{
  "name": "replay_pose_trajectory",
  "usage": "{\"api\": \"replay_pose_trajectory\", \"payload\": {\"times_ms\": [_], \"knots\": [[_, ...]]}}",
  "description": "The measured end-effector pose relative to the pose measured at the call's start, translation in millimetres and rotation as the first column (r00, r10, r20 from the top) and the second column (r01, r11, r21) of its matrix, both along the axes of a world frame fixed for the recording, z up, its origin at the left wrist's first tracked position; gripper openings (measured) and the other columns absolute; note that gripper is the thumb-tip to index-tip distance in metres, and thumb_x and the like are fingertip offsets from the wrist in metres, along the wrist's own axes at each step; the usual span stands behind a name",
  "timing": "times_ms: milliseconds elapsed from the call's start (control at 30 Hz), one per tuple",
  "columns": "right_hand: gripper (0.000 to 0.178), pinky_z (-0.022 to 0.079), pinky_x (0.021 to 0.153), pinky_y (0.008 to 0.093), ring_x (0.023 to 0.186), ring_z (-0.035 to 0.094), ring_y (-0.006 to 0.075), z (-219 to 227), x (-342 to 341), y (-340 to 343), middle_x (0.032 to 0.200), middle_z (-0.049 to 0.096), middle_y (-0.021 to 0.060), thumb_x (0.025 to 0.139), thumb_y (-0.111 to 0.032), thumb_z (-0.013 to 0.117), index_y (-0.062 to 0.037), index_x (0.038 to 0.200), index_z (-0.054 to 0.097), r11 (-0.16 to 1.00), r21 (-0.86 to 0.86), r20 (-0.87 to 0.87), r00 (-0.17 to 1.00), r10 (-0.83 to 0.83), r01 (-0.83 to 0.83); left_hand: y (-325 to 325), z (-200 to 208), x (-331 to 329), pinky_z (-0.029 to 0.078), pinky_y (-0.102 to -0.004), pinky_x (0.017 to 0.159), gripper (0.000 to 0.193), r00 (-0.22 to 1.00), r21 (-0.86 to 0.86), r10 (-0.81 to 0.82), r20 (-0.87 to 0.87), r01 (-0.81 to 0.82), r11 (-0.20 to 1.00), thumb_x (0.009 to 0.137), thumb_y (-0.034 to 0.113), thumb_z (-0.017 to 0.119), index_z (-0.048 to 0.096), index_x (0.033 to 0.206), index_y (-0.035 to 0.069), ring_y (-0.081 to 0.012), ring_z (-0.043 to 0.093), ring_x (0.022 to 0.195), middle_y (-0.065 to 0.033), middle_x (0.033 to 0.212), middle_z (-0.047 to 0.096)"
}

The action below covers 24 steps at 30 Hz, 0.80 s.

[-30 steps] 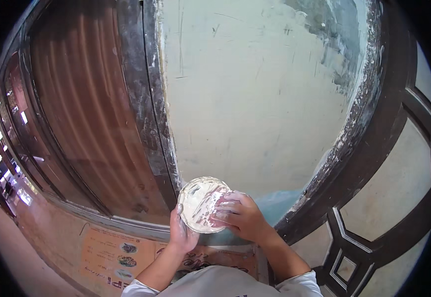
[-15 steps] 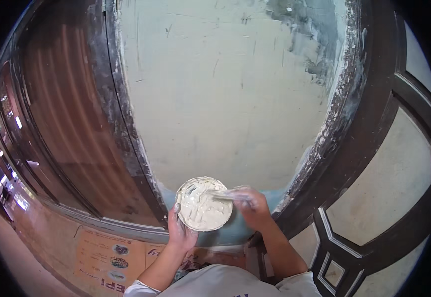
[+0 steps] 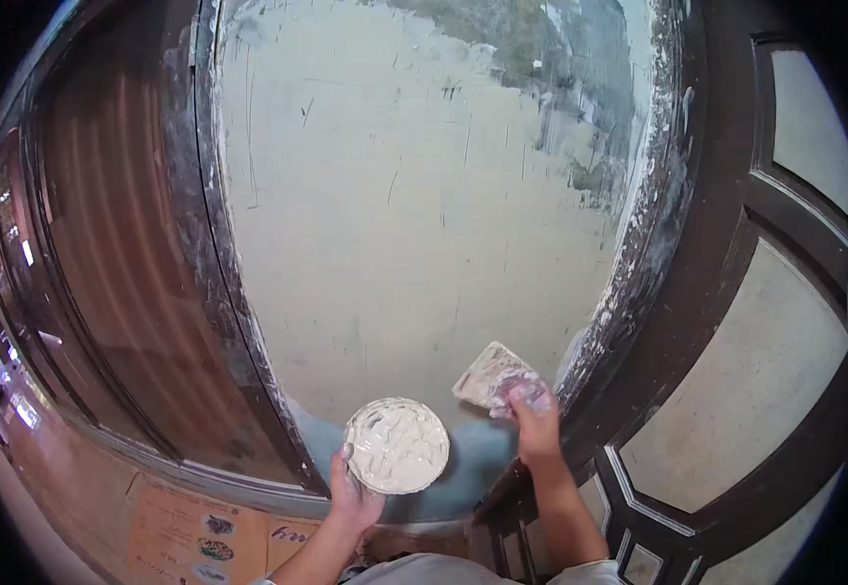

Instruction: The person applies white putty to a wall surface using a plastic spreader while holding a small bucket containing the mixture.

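Note:
My left hand [image 3: 354, 495] is wrapped round the side of a round tub [image 3: 398, 446] full of thick white filler paste, tilted so its top faces me. To its right, my right hand [image 3: 526, 395] grips a flat, paste-smeared putty spreader [image 3: 492, 372] with a broad edge pointing up and left. White paste coats the fingers of that hand. The spreader is apart from the tub, in front of the lower right of a wall panel [image 3: 395, 214]. That panel is mostly covered in pale filler, with grey bare patches at its upper right.
A dark, paste-streaked frame [image 3: 629, 253] borders the panel. On the left stands a brown sliding panel [image 3: 122, 224]; on the right, a dark door [image 3: 746, 370] with pale insets. Printed cardboard [image 3: 180, 536] lies on the floor at lower left.
My right hand has lifted the spreader out of the paste and moved it up and right, away from the tub. The tub sits lower in view, and the view has tilted upward.

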State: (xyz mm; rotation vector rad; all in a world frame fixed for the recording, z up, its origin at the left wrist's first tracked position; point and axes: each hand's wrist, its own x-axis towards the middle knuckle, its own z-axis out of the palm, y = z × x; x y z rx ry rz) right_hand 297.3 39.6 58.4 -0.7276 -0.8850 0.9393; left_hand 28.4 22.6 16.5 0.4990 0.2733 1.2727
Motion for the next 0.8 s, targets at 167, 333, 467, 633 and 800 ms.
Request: {"api": "replay_pose_trajectory", "payload": {"times_ms": [167, 333, 467, 633, 800], "knots": [[0.030, 0.050, 0.088, 0.0380, 0.096, 0.066, 0.0256, 99.1, 4.0, 14.3, 0.104, 0.069, 0.0107, 0.087, -0.002, 0.062, -0.0030, 0.117, 0.067, 0.787, 0.531, 0.586, 0.535, -0.609, 0.314, 3.6, -4.6, -22.3, 0.039, -0.0450, 0.115, 0.063, 0.999, 0.001, 0.014, -0.041, -0.014, 1.000, 0.099, 0.044, 0.038, 0.043, 0.148, 0.004, -0.0326, 0.051, 0.134, -0.0150, 0.148, 0.051], [0.054, 0.047, 0.086, 0.0424, 0.102, 0.061, 0.0312, 226.3, -1.9, 24.1, 0.114, 0.069, 0.0080, 0.075, 0.000, 0.064, -0.0183, 0.125, 0.069, 0.368, 0.914, 0.383, -0.068, -0.921, 0.170, 3.5, -6.5, -51.8, 0.038, -0.0457, 0.116, 0.066, 0.999, -0.003, 0.024, -0.042, -0.024, 1.000, 0.096, 0.045, 0.043, 0.041, 0.149, 0.004, -0.0327, 0.050, 0.135, -0.0159, 0.149, 0.049], [0.056, 0.047, 0.089, 0.0421, 0.109, 0.060, 0.0282, 295.5, -14.5, 55.5, 0.122, 0.067, 0.0043, 0.079, -0.005, 0.068, -0.0266, 0.131, 0.065, 0.237, 0.954, 0.284, -0.295, -0.912, 0.186, 5.5, -2.4, -72.0, 0.038, -0.0461, 0.116, 0.067, 0.998, 0.019, 0.026, -0.052, -0.025, 1.000, 0.095, 0.044, 0.043, 0.041, 0.149, 0.004, -0.0334, 0.050, 0.135, -0.0164, 0.149, 0.049], [0.060, 0.041, 0.098, 0.0455, 0.120, 0.055, 0.0284, 284.1, -32.9, 96.8, 0.133, 0.063, 0.0012, 0.080, -0.006, 0.066, -0.0289, 0.135, 0.062, 0.168, 0.961, 0.256, -0.470, -0.845, 0.220, 10.2, -2.9, -94.8, 0.038, -0.0475, 0.115, 0.066, 0.994, 0.053, 0.069, -0.089, -0.065, 0.996, 0.095, 0.045, 0.043, 0.043, 0.147, 0.004, -0.0345, 0.050, 0.135, -0.0166, 0.149, 0.050], [0.056, 0.039, 0.099, 0.0451, 0.119, 0.055, 0.0250, 251.8, -41.4, 84.0, 0.129, 0.064, 0.0009, 0.080, -0.008, 0.069, -0.0306, 0.131, 0.064, 0.180, 0.965, 0.247, -0.428, -0.870, 0.190, 8.6, 2.1, -113.9, 0.044, -0.0498, 0.111, 0.069, 0.990, 0.039, 0.119, -0.079, -0.117, 0.992, 0.091, 0.042, 0.048, 0.042, 0.147, 0.002, -0.0365, 0.053, 0.132, -0.0196, 0.147, 0.051]]}}
